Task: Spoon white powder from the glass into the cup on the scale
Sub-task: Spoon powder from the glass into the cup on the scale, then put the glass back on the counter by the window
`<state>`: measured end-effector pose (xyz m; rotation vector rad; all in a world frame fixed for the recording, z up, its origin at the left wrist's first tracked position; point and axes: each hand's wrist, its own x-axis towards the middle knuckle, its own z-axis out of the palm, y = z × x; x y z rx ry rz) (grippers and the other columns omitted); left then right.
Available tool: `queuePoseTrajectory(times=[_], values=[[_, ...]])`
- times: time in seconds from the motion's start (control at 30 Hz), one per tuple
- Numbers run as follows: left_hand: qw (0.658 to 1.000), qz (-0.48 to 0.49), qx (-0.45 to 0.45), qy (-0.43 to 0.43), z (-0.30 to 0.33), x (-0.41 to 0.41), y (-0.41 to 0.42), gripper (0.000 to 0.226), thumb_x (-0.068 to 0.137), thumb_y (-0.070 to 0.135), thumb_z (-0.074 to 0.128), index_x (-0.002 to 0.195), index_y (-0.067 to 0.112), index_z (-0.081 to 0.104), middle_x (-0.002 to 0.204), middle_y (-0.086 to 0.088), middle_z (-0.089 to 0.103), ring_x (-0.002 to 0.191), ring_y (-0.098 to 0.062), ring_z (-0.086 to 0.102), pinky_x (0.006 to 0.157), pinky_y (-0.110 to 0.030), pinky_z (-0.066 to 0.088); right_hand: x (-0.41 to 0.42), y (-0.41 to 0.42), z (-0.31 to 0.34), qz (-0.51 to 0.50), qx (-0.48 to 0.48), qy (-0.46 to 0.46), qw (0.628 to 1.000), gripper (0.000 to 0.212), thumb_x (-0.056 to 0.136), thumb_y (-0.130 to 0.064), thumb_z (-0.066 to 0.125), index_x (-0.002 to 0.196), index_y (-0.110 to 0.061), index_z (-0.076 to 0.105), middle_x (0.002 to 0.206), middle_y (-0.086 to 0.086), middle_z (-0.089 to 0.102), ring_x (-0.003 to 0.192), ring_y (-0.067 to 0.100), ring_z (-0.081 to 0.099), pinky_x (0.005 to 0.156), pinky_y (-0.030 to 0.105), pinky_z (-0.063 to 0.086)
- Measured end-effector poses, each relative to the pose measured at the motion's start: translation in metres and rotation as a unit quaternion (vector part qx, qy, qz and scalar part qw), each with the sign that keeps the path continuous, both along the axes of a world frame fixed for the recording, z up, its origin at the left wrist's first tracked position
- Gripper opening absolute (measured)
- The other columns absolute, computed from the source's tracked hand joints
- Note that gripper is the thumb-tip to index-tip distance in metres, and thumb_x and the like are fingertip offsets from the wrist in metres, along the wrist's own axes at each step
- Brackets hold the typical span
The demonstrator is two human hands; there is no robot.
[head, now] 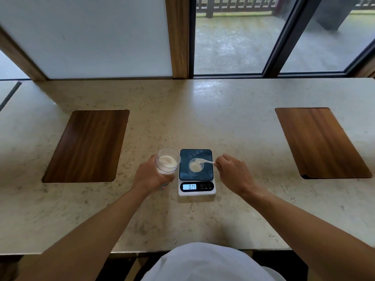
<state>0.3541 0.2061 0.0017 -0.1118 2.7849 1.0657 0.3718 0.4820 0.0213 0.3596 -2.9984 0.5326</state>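
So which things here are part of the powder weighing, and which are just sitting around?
In use: glass of powder, in the left hand; spoon, in the right hand, over the cup; scale.

Idle: left board; right board.

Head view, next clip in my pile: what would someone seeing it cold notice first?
Dead centre, near the table's front edge, sits a kitchen scale with a lit display, a small cup of white powder on its dark platform. The right hand holds a white spoon over the cup, while the left hand tilts a clear glass of powder just left of the scale. Two wooden boards flank them on the stone table.
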Motion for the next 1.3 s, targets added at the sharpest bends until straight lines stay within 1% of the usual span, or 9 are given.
queuePoseTrajectory(times=[0.17, 0.27, 0.47, 0.57, 0.67, 0.83, 1.0, 1.23, 1.3], values=[[1.0, -0.002, 0.005, -0.004, -0.001, -0.005, 0.002, 0.086, 0.058, 0.055, 0.088, 0.132, 0.026, 0.054, 0.12, 0.005, 0.067, 0.098, -0.015, 0.061, 0.081, -0.028, 0.051, 0.002, 0.0, 0.0, -0.017, -0.031, 0.018, 0.999, 0.014, 0.094, -0.01, 0.061, 0.085, -0.002, 0.068, 0.074, 0.008, 0.066, 0.054, 0.018, 0.052, 0.046, 0.026, 0.044], [1.0, -0.007, 0.01, -0.004, -0.002, -0.007, 0.002, 0.086, 0.059, 0.057, 0.087, 0.132, 0.026, 0.054, 0.12, 0.005, 0.067, 0.099, -0.015, 0.062, 0.081, -0.028, 0.051, -0.002, -0.001, -0.003, -0.101, -0.1, -0.017, 0.99, 0.016, 0.094, -0.017, 0.061, 0.081, -0.01, 0.068, 0.067, 0.0, 0.064, 0.053, 0.013, 0.053, 0.047, 0.021, 0.038], [1.0, -0.004, 0.003, 0.002, 0.0, -0.016, -0.001, 0.084, 0.057, 0.052, 0.09, 0.129, 0.024, 0.057, 0.118, 0.004, 0.068, 0.099, -0.018, 0.064, 0.08, -0.03, 0.053, -0.018, -0.011, -0.004, -0.242, -0.273, -0.181, 0.914, 0.021, 0.097, -0.026, 0.055, 0.083, -0.018, 0.068, 0.076, -0.005, 0.066, 0.071, 0.015, 0.061, 0.057, 0.032, 0.053], [1.0, 0.007, 0.009, 0.007, 0.002, -0.021, -0.004, 0.084, 0.056, 0.051, 0.09, 0.128, 0.024, 0.057, 0.117, 0.003, 0.068, 0.096, -0.018, 0.062, 0.077, -0.028, 0.048, -0.025, -0.019, -0.002, -0.259, -0.346, -0.23, 0.872, 0.02, 0.098, -0.027, 0.053, 0.087, -0.018, 0.067, 0.084, -0.003, 0.067, 0.077, 0.013, 0.06, 0.057, 0.027, 0.046], [1.0, 0.008, 0.011, 0.007, 0.001, -0.027, -0.009, 0.084, 0.055, 0.051, 0.09, 0.127, 0.024, 0.056, 0.114, 0.004, 0.068, 0.094, -0.017, 0.062, 0.075, -0.028, 0.047, -0.035, -0.029, 0.002, -0.273, -0.397, -0.255, 0.838, 0.022, 0.097, -0.025, 0.055, 0.086, -0.012, 0.068, 0.074, 0.002, 0.062, 0.066, 0.015, 0.052, 0.06, 0.028, 0.042], [1.0, 0.016, -0.007, 0.007, -0.001, -0.04, -0.02, 0.084, 0.055, 0.053, 0.09, 0.125, 0.022, 0.056, 0.112, 0.004, 0.067, 0.091, -0.016, 0.06, 0.074, -0.028, 0.047, -0.054, -0.052, 0.007, -0.276, -0.439, -0.273, 0.81, 0.021, 0.095, -0.019, 0.059, 0.084, -0.01, 0.073, 0.064, 0.002, 0.065, 0.058, 0.011, 0.052, 0.059, 0.024, 0.042], [0.999, 0.031, 0.005, -0.002, -0.004, -0.055, -0.031, 0.088, 0.054, 0.058, 0.088, 0.127, 0.023, 0.055, 0.116, 0.003, 0.067, 0.098, -0.021, 0.063, 0.084, -0.038, 0.054, -0.074, -0.072, 0.009, -0.268, -0.473, -0.302, 0.783, 0.016, 0.094, -0.016, 0.062, 0.085, -0.009, 0.074, 0.064, 0.002, 0.069, 0.045, -0.001, 0.055, 0.05, 0.017, 0.044], [0.997, 0.062, 0.035, -0.004, -0.007, -0.077, -0.047, 0.078, 0.049, 0.06, 0.086, 0.114, 0.03, 0.057, 0.1, 0.015, 0.063, 0.09, -0.012, 0.063, 0.065, -0.017, 0.043, -0.106, -0.096, 0.006, -0.261, -0.475, -0.345, 0.766, 0.013, 0.092, -0.011, 0.063, 0.085, -0.006, 0.073, 0.061, 0.001, 0.071, 0.054, 0.012, 0.051, 0.054, 0.027, 0.043], [0.997, 0.067, 0.043, -0.002, -0.007, -0.088, -0.053, 0.08, 0.045, 0.064, 0.083, 0.114, 0.033, 0.056, 0.099, 0.018, 0.062, 0.089, -0.009, 0.061, 0.066, -0.017, 0.043, -0.121, -0.103, 0.003, -0.263, -0.464, -0.35, 0.77, 0.013, 0.092, -0.012, 0.062, 0.085, -0.008, 0.073, 0.061, -0.001, 0.072, 0.054, 0.013, 0.051, 0.051, 0.028, 0.042]])
